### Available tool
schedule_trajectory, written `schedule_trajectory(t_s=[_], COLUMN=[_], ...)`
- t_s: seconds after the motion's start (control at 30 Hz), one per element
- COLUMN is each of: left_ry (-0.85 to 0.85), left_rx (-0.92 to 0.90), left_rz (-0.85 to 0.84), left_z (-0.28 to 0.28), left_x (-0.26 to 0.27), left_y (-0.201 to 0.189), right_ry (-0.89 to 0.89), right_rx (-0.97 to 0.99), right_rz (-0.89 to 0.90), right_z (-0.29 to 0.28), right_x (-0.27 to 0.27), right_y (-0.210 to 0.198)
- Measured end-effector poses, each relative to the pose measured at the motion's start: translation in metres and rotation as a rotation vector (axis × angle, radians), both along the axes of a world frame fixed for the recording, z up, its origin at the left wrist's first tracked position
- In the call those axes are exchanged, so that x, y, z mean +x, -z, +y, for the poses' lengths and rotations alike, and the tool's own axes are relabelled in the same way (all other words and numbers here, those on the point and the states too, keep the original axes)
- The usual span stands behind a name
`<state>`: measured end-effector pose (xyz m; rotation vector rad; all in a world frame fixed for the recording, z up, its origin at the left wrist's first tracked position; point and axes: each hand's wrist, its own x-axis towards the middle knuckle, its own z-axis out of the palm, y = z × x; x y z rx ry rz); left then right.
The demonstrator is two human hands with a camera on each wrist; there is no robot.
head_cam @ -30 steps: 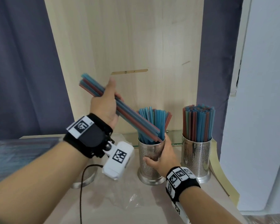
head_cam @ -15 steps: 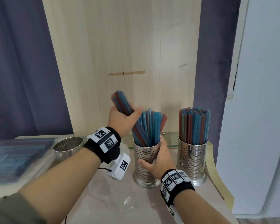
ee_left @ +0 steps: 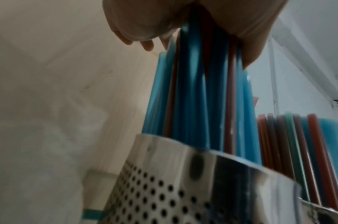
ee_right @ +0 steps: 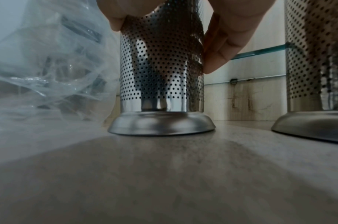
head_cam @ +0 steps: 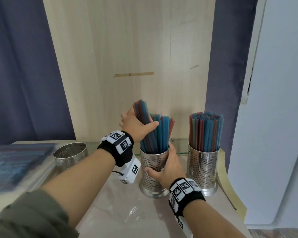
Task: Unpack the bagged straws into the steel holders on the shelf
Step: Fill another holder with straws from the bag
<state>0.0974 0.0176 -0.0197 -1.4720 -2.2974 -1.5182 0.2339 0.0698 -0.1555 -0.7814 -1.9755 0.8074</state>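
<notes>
Since a second ago the left hand (head_cam: 138,123) has swung its bundle of straws (head_cam: 143,117) from a slanted, raised pose down to near upright, lower ends now inside the middle holder (head_cam: 153,169). Fingers and thumb are curled tight round the bundle above the rim; the left wrist view shows the blue and red straws running from the fist down into the perforated cup. Bundle leans a bit left, tops standing higher than the straws already in that holder. Right hand (head_cam: 167,167) is wrapped round the middle holder's wall, thumb on the near side, fingers round the far right side, holder base flat on the shelf (head_cam: 162,219). Full holder (head_cam: 203,167) stands just right of it, packed with upright straws. Empty holder (head_cam: 70,155) sits to the left. Bagged straws (head_cam: 15,162) lie far left, blurred. Crumpled clear bag (ee_right: 45,63) lies beside the middle holder's base.
</notes>
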Motion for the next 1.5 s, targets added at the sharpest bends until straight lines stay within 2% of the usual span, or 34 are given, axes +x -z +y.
schedule_trajectory(t_s=[0.13, 0.37, 0.5, 0.57, 0.63, 0.7, 0.93, 1.13, 1.37, 1.43, 1.5], left_ry=[-0.022, 0.176, 0.221, 0.179, 0.149, 0.187, 0.225, 0.264, 0.163, 0.101, 0.052], left_rx=[-0.019, 0.083, 0.114, 0.125, 0.108, 0.089, 0.146, 0.074, 0.129, 0.058, -0.111], left_rz=[0.001, 0.094, 0.063, 0.171, 0.359, 0.464, 0.374, 0.353, 0.092, 0.069, 0.138], left_z=[0.003, 0.003, 0.002, 0.004, 0.006, 0.005, 0.003, -0.006, -0.049, -0.063, -0.077], left_x=[0.002, -0.009, -0.010, -0.014, -0.019, -0.021, -0.031, -0.038, -0.048, -0.057, -0.068], left_y=[0.004, 0.007, 0.004, 0.002, 0.000, -0.001, -0.001, -0.005, 0.005, 0.016, 0.031], right_ry=[-0.003, 0.000, -0.006, -0.007, -0.006, -0.001, -0.002, -0.013, -0.022, -0.018, -0.016], right_rx=[-0.002, 0.018, 0.017, 0.016, 0.018, 0.017, 0.019, 0.018, 0.004, 0.002, -0.002], right_rz=[0.006, -0.002, -0.013, -0.010, -0.016, -0.015, -0.022, -0.010, -0.014, -0.017, -0.014], right_z=[0.000, 0.000, 0.000, 0.000, 0.000, 0.001, 0.002, 0.002, 0.003, 0.003, 0.003], right_x=[0.000, 0.001, 0.000, 0.000, 0.000, 0.000, 0.000, -0.001, 0.000, -0.001, -0.001], right_y=[0.000, 0.000, 0.000, 0.000, 0.000, 0.001, 0.000, 0.001, 0.000, 0.000, 0.000])
